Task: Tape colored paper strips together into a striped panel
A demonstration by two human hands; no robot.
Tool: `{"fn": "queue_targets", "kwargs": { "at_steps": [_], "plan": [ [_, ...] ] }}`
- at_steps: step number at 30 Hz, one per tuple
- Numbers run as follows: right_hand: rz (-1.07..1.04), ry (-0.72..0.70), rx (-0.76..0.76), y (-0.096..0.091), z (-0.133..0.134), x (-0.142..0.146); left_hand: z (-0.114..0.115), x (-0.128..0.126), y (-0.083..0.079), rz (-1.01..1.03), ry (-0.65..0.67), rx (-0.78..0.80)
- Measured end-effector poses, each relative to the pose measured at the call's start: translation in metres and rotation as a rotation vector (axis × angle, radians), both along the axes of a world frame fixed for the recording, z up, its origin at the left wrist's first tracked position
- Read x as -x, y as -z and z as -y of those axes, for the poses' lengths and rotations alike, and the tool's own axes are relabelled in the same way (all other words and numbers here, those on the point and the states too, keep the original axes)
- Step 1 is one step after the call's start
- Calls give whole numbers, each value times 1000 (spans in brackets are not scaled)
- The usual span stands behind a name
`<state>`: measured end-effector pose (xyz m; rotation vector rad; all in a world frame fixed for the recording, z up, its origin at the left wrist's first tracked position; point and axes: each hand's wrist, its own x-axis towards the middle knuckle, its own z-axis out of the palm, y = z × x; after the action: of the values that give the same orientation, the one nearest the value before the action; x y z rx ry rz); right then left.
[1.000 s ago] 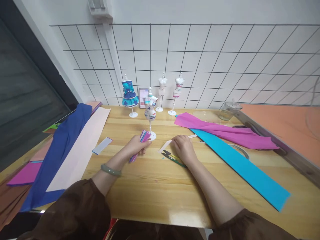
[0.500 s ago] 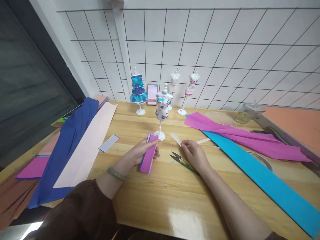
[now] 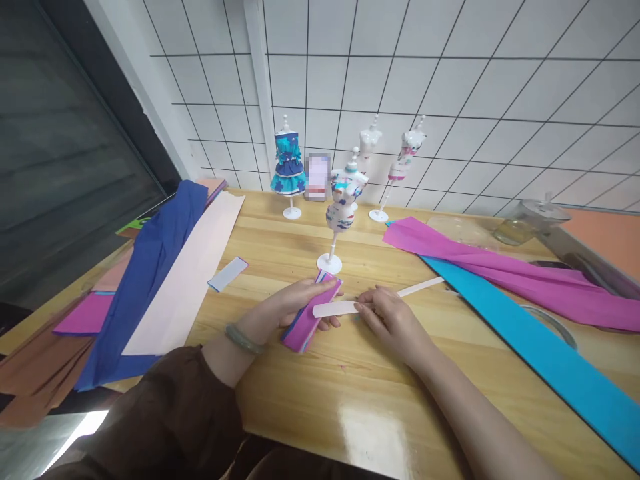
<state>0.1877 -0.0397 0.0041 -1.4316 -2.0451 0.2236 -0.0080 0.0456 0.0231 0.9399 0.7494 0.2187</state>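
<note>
My left hand (image 3: pixel 295 305) grips a small stack of folded paper strips (image 3: pixel 309 321), magenta on top with blue and white edges, tilted on the wooden table (image 3: pixel 310 393). My right hand (image 3: pixel 393 319) pinches one end of a pale pink paper strip (image 3: pixel 334 309) and lays it across the stack. Just behind the hands stands a small mannequin (image 3: pixel 343 212) in a white dress with blue and red marks. A second pale strip (image 3: pixel 419 287) lies right of my right hand.
Three more small mannequins (image 3: pixel 289 167) stand by the tiled wall. Long magenta paper (image 3: pixel 505 270) and cyan paper (image 3: pixel 540 360) lie at right; dark blue paper (image 3: pixel 135 283) and pale pink paper (image 3: pixel 187 277) at left. A glass jar (image 3: pixel 530 221) sits far right.
My right hand brought the pale strip leftward and lowered it onto the stack in my left hand. The scissors seen earlier are now hidden. The camera has tilted down and moved closer.
</note>
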Motion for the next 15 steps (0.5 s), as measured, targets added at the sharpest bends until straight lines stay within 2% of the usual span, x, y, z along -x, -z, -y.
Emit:
{"fn": "queue_targets", "kwargs": {
  "at_steps": [6,8,12,15],
  "plan": [
    [53,-35,24,-1,1,1,8,4,-1,-33,101,-257],
    [58,-37,-16,-3,2,1,10,5,1,-57,92,-289],
    [67,-80,-197,-8,7,5,11,3,1,-104,80,-326],
    [138,-152,-201,-10,11,12,11,3,-3,-104,62,-334]
  ]
}}
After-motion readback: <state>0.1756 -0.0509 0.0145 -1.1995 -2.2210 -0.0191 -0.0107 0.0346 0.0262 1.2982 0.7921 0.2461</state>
